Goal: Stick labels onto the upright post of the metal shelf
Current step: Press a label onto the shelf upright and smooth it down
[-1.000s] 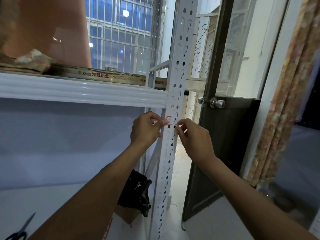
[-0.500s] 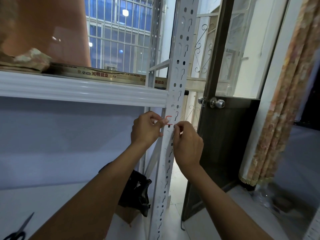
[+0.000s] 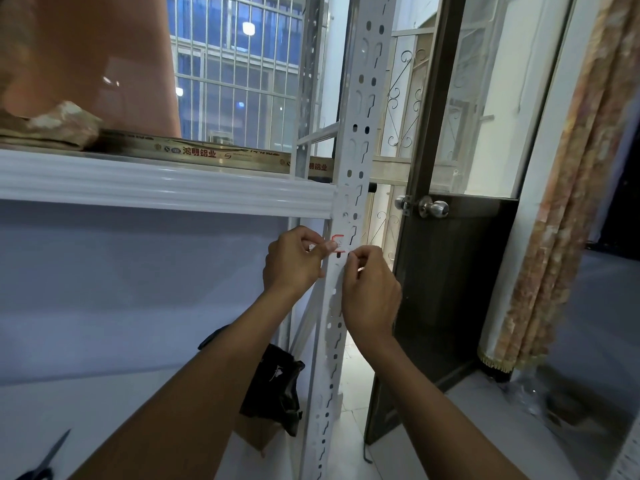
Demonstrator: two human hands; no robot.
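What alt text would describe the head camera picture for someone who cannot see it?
A left hand and a right hand pinch a small red-edged label against a white perforated shelf post, just below a shelf beam; a dark door stands nearby.

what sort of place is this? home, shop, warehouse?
Probably a room in a home, partly used for storage, beside a doorway. Signs: a white slotted metal shelf post, a dark door with a round metal knob, and a patterned floor-length curtain.
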